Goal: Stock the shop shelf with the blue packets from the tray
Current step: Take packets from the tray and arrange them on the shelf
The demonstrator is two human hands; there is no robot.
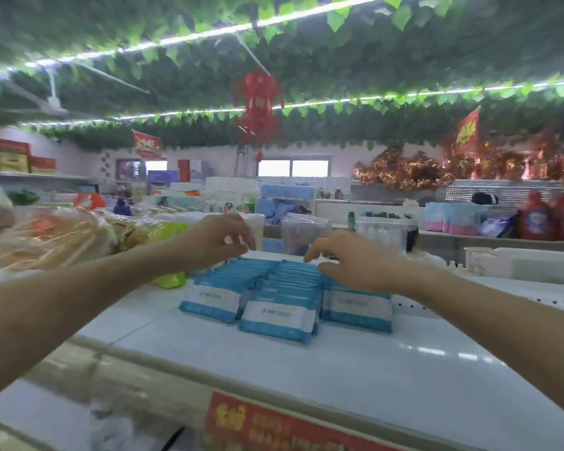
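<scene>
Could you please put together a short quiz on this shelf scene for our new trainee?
1. How many rows of blue packets are on the white shelf? A two, B three, C five.
2. True or false: a yellow-green bag lies left of the packets.
3. Fill in: the left hand and right hand reach over the rows' ___ end.
Key: 1 B; 2 true; 3 far.

packets (279, 315): three rows side by side on the shelf (388, 369) before you.
your hands: left hand (215, 240) above the left row's rear, right hand (349, 258) above the right row's.
bags (52, 236): left of the packets.
tubs (302, 232): behind them.
</scene>
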